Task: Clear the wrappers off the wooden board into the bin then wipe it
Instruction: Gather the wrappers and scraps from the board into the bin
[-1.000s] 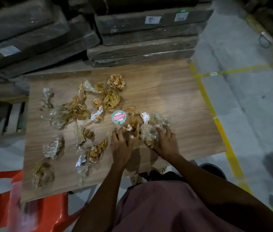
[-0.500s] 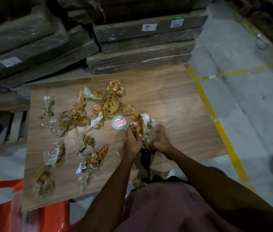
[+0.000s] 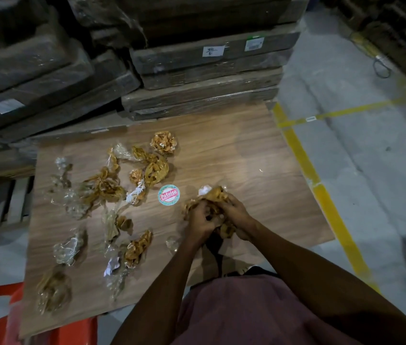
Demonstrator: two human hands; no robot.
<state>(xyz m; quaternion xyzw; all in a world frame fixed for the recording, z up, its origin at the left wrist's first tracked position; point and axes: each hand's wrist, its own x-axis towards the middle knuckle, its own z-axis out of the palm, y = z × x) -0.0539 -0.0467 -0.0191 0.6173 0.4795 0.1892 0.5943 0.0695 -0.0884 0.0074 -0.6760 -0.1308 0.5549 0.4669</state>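
My left hand (image 3: 200, 220) and right hand (image 3: 238, 215) close together around a bundle of wrappers (image 3: 215, 196), crumpled gold and clear film pressed between both palms just above the wooden board (image 3: 234, 155), which serves as my worktop here. To do this well, I judge I should squeeze the wad tight so no loose film slips out on the way to the bin, which I cannot see for certain from here. A small clear scrap (image 3: 172, 242) lies at about seven o'clock from my hands, easy to miss. A round sticker (image 3: 169, 194) sits at ten o'clock, just beside the bundle. Most of the scattered wrappers (image 3: 105, 188) still cover the board from nine to eleven o'clock, so several more handfuls look needed before any wiping. Stacked wrapped cartons (image 3: 204, 78) crowd the twelve o'clock edge; something red (image 3: 55, 329) shows under the board at seven o'clock.
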